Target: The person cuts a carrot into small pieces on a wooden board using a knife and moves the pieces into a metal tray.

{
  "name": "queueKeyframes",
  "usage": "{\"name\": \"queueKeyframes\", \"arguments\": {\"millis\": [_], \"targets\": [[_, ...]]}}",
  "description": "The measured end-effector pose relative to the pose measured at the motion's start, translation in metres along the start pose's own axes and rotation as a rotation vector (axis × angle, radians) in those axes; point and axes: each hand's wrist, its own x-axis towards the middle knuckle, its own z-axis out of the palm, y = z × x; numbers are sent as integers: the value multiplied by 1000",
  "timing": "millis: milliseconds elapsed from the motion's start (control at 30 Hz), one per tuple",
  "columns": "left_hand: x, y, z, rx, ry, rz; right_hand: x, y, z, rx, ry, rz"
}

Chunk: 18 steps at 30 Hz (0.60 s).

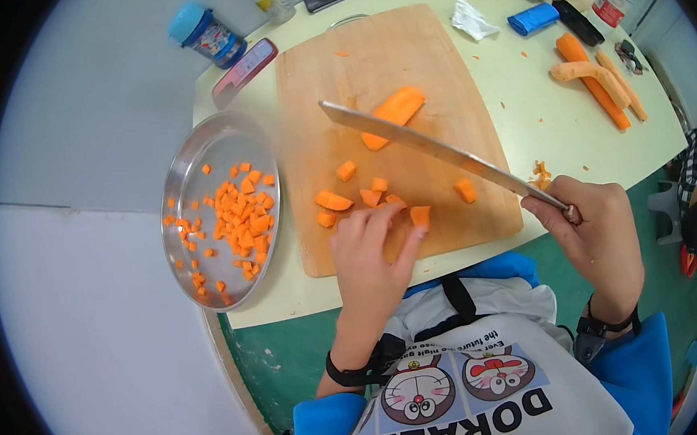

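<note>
My right hand [596, 232] is wrapped round the handle of a kitchen knife [449, 155]. Its long blade slants up and left over the wooden cutting board [338, 73], above a thick carrot chunk [403, 107]. My left hand [367, 252] rests at the board's near edge, thumb and fingers apart. Its thumb tip touches a carrot piece [420, 216], and the fingertips reach other cut pieces, partly hiding them. Around it lie a longer carrot piece [333, 200], a carrot cube [347, 171] and, farther right, another carrot piece [465, 191].
Left of the board, a round metal tray [175, 254] holds many carrot cubes. A pink phone [245, 71] and blue-capped bottle [208, 37] stand behind it. On the right lie carrots [593, 79], a blue roll [533, 19], crumpled tissue [472, 19] and carrot peelings [539, 176].
</note>
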Motion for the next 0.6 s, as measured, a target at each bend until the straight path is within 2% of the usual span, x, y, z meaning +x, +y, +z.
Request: {"name": "queueKeyframes", "arguments": {"millis": [33,167,233,267,333,533,600], "targets": [[1,4,1,87,-30,68,-1,4,1,6,2,13],[1,11,9,192,-163,47,-6,16,4,25,-19,53],[1,7,10,3,-164,-23,-8,21,3,35,-12,68],[0,5,10,5,-172,-19,-8,23,3,33,3,74],[-8,3,5,-260,-93,-183,-12,26,2,42,5,88],[-13,6,1,-408,-11,-275,-10,33,7,25,1,130],[-15,5,-9,-372,-51,-329,-10,32,8,138,9,213]]}}
